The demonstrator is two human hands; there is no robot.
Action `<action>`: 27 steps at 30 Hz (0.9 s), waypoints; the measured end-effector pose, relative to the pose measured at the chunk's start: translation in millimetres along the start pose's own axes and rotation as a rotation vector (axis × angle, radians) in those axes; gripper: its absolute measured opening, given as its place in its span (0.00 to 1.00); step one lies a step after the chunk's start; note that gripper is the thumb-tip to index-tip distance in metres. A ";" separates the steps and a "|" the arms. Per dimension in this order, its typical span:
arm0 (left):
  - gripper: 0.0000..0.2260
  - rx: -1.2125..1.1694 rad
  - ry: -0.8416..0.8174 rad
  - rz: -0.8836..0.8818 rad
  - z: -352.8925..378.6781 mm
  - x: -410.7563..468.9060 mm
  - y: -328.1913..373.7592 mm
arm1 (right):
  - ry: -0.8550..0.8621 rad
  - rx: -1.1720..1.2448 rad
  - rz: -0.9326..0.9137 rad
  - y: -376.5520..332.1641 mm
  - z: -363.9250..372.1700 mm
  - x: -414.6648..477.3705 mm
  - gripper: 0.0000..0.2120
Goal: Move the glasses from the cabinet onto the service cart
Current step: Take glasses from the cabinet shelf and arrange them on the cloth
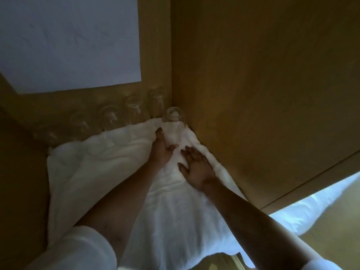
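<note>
A clear glass (174,118) stands on a white cloth (93,168) in the cabinet's back right corner. My left hand (162,150) grips its lower part, fingers up its left side and thumb across the front. My right hand (196,166) lies flat, fingers spread, on the cloth just right of the glass's foot and does not touch it. Several more glasses (134,108) stand in a row along the back wall, running off to the left into shadow. The cart is out of view.
The wooden side wall (263,94) stands close to the right of the held glass. A white sheet (68,41) hangs on the back wall above the row. The cloth drapes over the shelf's front edge (194,250). A bright white fabric (315,205) shows at lower right.
</note>
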State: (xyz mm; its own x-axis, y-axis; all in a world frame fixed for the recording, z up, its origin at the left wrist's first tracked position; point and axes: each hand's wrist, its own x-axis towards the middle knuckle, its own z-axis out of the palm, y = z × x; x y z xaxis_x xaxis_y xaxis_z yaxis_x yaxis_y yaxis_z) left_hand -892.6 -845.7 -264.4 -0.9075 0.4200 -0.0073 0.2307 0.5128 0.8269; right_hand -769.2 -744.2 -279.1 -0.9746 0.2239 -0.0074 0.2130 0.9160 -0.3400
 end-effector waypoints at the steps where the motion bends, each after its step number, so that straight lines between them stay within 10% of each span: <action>1: 0.38 -0.010 0.011 -0.007 0.7 0.8 -2.3 | 0.000 0.004 0.007 1.1 1.7 1.9 0.31; 12: 0.29 -0.087 0.133 -0.090 18.1 23.2 -16.1 | 0.078 0.007 0.010 1.3 12.0 14.9 0.37; 21: 0.41 -0.037 -0.003 -0.147 6.3 15.6 -1.5 | -0.009 0.010 0.024 4.1 8.5 18.1 0.42; 27: 0.39 0.077 -0.061 -0.175 -22.4 -53.6 -21.1 | -0.083 0.004 0.020 -8.3 -9.8 17.0 0.29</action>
State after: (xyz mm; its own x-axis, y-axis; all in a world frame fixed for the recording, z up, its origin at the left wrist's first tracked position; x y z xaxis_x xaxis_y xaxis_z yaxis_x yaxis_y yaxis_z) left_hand -856.7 -895.8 -268.9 -0.9136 0.3629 -0.1831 0.0997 0.6366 0.7647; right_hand -786.8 -744.7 -267.2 -0.9727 0.2130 -0.0922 0.2319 0.9104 -0.3427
